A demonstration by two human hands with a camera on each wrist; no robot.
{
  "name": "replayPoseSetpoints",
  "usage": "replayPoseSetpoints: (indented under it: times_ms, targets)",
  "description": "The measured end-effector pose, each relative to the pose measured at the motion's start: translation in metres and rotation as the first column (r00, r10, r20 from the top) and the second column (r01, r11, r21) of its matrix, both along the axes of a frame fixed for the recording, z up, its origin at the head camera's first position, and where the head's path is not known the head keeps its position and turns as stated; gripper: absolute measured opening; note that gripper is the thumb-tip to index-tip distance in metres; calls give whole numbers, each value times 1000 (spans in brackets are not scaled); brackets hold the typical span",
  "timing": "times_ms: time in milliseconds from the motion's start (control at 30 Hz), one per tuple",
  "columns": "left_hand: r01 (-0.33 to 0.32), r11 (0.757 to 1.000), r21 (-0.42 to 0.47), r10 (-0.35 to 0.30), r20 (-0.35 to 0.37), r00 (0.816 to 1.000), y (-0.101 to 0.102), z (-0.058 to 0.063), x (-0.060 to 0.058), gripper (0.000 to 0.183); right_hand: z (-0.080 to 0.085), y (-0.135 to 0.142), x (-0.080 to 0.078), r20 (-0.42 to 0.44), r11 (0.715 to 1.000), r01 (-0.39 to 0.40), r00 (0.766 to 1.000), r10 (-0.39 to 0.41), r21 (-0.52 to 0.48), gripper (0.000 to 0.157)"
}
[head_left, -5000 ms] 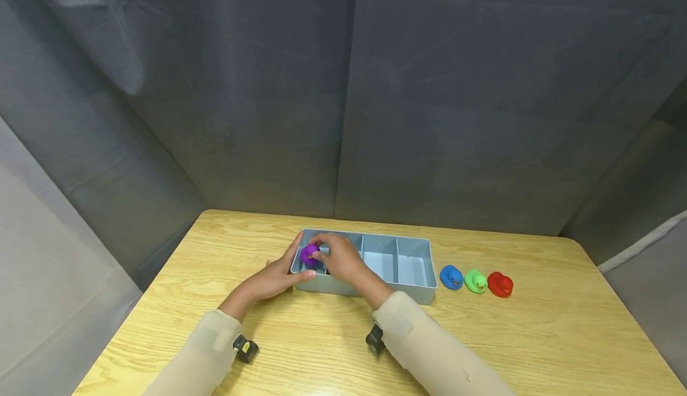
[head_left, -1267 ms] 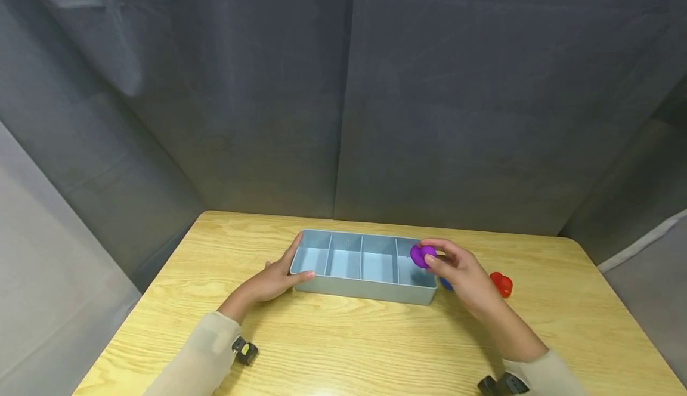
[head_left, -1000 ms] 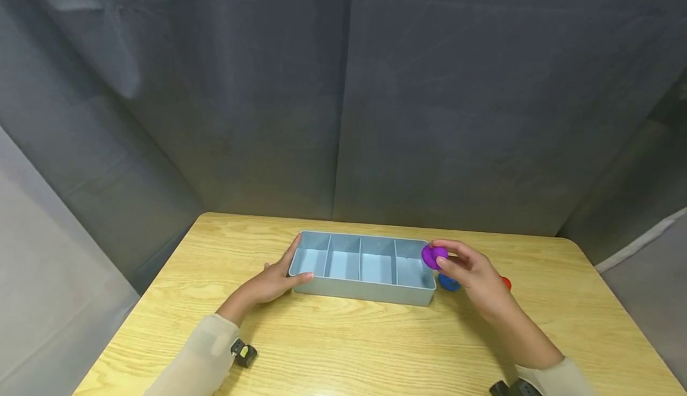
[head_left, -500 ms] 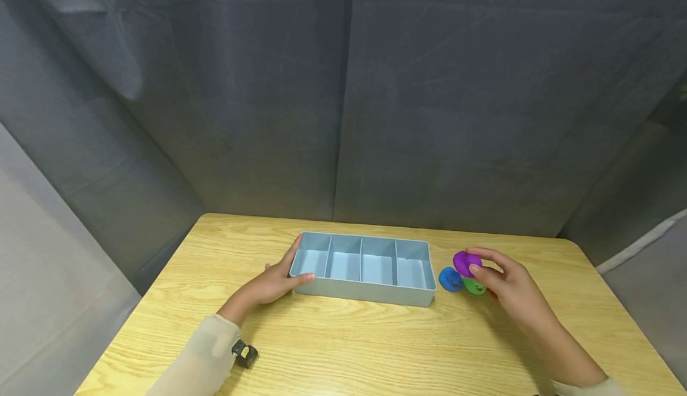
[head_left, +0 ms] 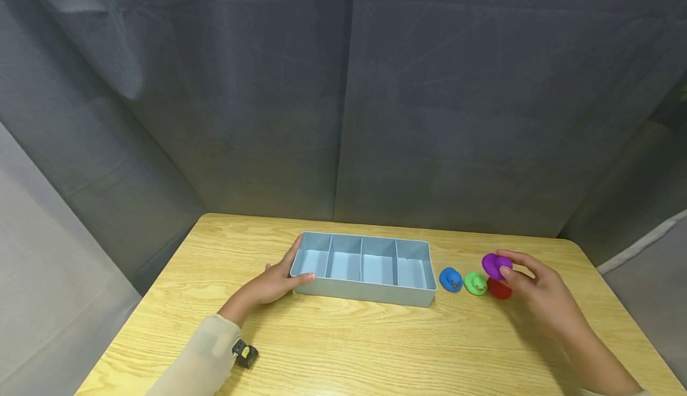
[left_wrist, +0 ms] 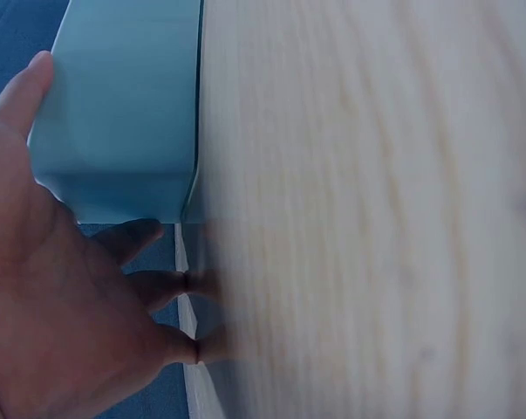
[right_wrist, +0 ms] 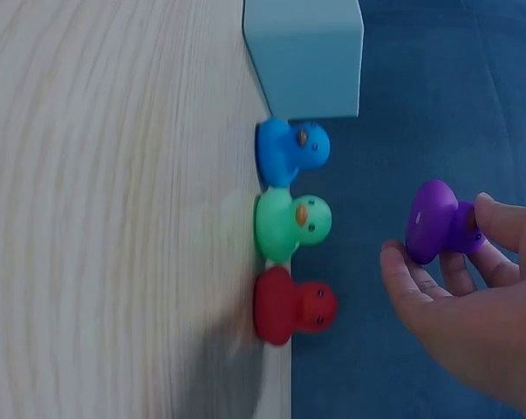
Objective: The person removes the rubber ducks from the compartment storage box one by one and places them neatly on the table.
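In the head view, my right hand pinches a purple rubber duck between thumb and fingers, raised over the red rubber duck. The right wrist view shows the purple duck tipped on its side, its flat base facing the table. Red, green and blue ducks stand in a row on the table. My left hand rests at the left end of a light blue tray, its thumb on the front wall and its straight fingers spread along the end. All of the tray's compartments are bare.
The wooden table has rounded back corners. Grey curtains hang behind it and at both sides. The blue duck stands close to the tray's right end, with the green duck to its right.
My right hand has lifted the purple duck out of the tray's leftmost compartment and carried it right, past the blue and green ducks, to above the red one. My left hand has stayed put.
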State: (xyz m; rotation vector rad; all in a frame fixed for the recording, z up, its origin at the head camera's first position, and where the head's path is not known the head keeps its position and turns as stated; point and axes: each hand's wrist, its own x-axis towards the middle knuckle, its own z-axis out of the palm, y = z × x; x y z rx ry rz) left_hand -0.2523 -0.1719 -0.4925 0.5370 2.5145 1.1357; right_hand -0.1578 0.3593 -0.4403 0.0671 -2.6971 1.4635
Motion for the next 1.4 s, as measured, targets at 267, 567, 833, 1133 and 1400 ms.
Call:
replayPoseSetpoints:
  times_ms: [267, 567, 833, 1133, 1400]
  targets:
    - [5, 1000, -1, -5, 2, 1000, -1, 0, 0, 98, -5, 22, 6, -33, 1000, 12, 999, -12, -27, 49]
    - [5, 1000, 1, -5, 5, 1000, -1, 0, -1, 98, -14, 42, 6, -62, 1000, 11, 998, -12, -9, 45]
    - [3, 1000, -1, -3, 4, 1000, -1, 0, -1, 97, -25, 59, 5, -49, 999, -21, 999, 18, -47, 43]
    - [-2, 1000, 0, 2, 1, 1000, -2, 1, -2, 98, -42, 73, 0, 37, 997, -23, 999, 26, -67, 41]
    - [6, 1000, -6, -6, 1, 1000, -1, -1, -1, 98, -49, 76, -2, 91, 996, -30, 995, 38, -89, 43]
